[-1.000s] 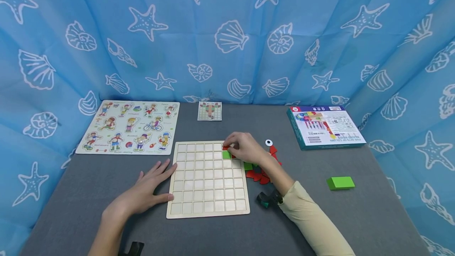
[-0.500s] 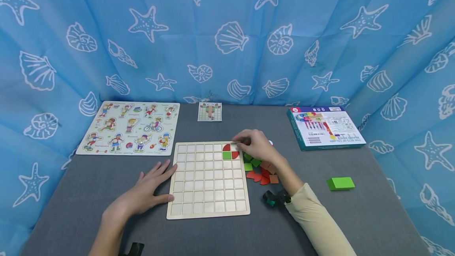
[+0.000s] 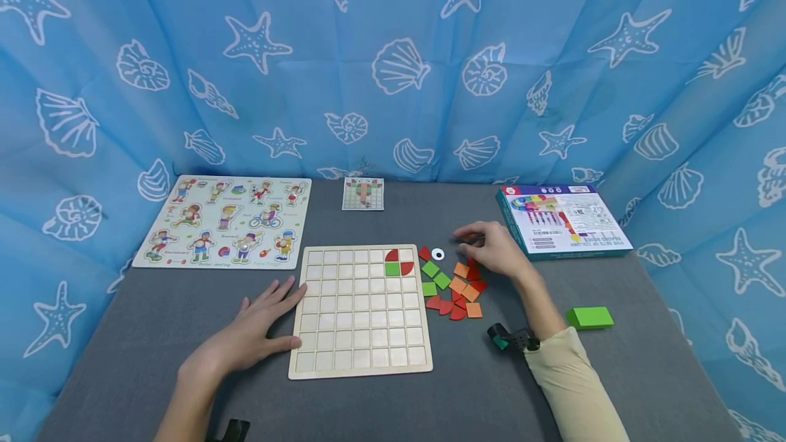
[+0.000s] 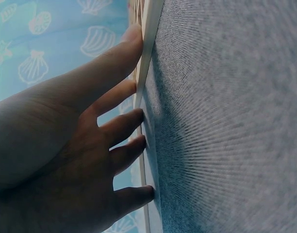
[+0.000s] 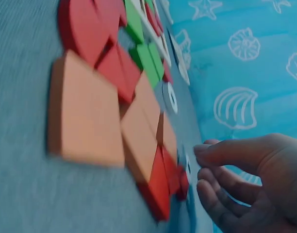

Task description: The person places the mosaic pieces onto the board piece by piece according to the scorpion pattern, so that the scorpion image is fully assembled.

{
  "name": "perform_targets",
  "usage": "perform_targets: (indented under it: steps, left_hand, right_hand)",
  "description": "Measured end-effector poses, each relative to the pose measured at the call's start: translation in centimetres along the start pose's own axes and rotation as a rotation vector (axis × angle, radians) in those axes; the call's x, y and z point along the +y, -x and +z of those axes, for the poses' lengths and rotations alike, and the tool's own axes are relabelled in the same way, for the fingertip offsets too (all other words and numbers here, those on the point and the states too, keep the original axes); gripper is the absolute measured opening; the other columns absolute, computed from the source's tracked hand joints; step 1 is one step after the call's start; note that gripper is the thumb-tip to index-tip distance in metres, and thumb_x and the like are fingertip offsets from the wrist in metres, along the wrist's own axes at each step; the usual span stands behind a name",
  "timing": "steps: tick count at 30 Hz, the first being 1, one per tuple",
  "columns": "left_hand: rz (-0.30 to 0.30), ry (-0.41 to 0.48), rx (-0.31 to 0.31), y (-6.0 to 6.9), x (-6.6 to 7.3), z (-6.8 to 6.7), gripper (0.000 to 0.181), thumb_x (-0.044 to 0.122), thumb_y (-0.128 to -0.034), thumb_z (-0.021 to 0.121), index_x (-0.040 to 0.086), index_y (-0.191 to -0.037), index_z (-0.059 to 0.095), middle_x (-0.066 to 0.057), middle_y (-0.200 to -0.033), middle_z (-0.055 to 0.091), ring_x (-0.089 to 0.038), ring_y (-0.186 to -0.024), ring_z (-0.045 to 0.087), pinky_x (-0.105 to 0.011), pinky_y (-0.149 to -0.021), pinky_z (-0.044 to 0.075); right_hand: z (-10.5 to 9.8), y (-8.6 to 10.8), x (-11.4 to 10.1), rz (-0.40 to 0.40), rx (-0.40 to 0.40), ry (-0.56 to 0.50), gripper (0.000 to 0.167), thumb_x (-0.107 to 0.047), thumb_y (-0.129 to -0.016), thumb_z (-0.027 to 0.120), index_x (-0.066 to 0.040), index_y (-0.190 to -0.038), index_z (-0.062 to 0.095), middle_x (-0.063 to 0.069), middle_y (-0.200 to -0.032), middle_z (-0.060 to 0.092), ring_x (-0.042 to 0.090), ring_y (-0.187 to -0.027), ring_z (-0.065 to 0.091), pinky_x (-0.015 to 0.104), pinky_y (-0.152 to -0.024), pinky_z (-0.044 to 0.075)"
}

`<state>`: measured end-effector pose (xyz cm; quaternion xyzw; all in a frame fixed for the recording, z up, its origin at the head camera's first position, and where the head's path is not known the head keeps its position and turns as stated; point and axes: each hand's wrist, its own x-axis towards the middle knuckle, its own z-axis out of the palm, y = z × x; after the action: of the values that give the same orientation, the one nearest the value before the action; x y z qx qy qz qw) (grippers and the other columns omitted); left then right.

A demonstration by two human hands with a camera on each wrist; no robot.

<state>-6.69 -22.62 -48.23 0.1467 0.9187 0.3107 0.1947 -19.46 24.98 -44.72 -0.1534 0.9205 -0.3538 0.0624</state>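
Observation:
Spread fingers of my left hand (image 3: 245, 333) touch the left edge of the pale wooden grid board (image 3: 361, 374); the left wrist view shows the thumb and fingertips along its rim (image 4: 151, 36). Near the board's top right corner lie a green square (image 3: 391, 269) and two red quarter-round pieces (image 3: 391, 256) (image 3: 406, 268). My right hand (image 3: 494, 251) hovers with bent, parted fingers at the far side of the loose pieces. In the right wrist view, a white disc (image 5: 188, 167) is beside its fingertips (image 5: 202, 150), with no piece seen gripped.
Loose orange squares (image 3: 473, 310), green squares (image 3: 428, 288), red pieces (image 3: 457, 313) and a white ring (image 3: 437, 254) lie right of the board. Beyond are a picture card (image 3: 363, 194), a figure puzzle (image 3: 224, 224) and a box (image 3: 561, 220). A green block (image 3: 589, 317) sits far right.
My right hand has moved right, off the board's top right corner to the far side of the loose pieces, uncovering the red and green pieces on the board. My left hand has stayed put.

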Motion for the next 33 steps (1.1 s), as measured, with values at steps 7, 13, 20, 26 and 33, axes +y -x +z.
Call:
perform_targets:
  steps: [7,13,20,26,33]
  left_hand:
    - [0.008,0.014,-0.011,-0.1,-0.2,-0.1,0.099,0.066,-0.091,0.076,0.036,-0.173,0.03,-0.013,-0.184,0.017,-0.049,-0.17,0.007,-0.092,-0.118,0.0]
    - [0.016,0.028,-0.007,0.4,0.8,-0.6,0.098,0.057,-0.0917,0.08,0.029,-0.173,0.033,-0.018,-0.183,0.018,-0.051,-0.169,0.007,-0.093,-0.116,0.002]
    - [-0.006,0.024,-0.015,0.5,1.3,-0.7,0.099,0.057,-0.0911,0.081,0.03,-0.173,0.032,-0.017,-0.183,0.018,-0.051,-0.169,0.007,-0.092,-0.119,0.002]
    - [-0.015,0.008,-0.006,-0.1,-0.3,0.0,0.102,0.073,-0.0867,0.076,0.041,-0.171,0.029,-0.012,-0.184,0.018,-0.047,-0.171,0.008,-0.09,-0.12,0.003]
    - [0.0,0.019,-0.007,0.5,1.2,-0.6,0.097,0.052,-0.0924,0.082,0.026,-0.172,0.034,-0.019,-0.182,0.02,-0.052,-0.169,0.009,-0.093,-0.117,0.003]
  right_hand:
    - [-0.3,0.4,1.1,0.039,-0.012,0.066,0.023,-0.008,-0.099,0.077,0.002,-0.119,0.08,0.02,-0.11,0.077,0.022,-0.094,0.067,0.026,-0.08,0.053]
    - [-0.1,0.5,1.1,0.05,-0.007,0.047,0.019,-0.009,-0.099,0.077,-0.001,-0.116,0.079,0.016,-0.106,0.078,0.021,-0.093,0.069,0.023,-0.08,0.054]
    - [0.2,0.8,0.2,0.002,0.016,-0.023,0.015,-0.005,-0.101,0.075,-0.002,-0.115,0.078,0.017,-0.109,0.08,0.024,-0.095,0.075,0.021,-0.081,0.061]
    - [1.3,0.8,-1.7,-0.03,-0.008,-0.136,0.016,-0.005,-0.102,0.073,-0.001,-0.117,0.076,0.02,-0.116,0.079,0.032,-0.105,0.081,0.04,-0.089,0.067]
    - [3.3,0.1,-4.5,-0.074,-0.038,-0.196,0.02,-0.005,-0.101,0.074,-0.001,-0.12,0.074,0.018,-0.117,0.078,0.029,-0.105,0.079,0.04,-0.092,0.067]
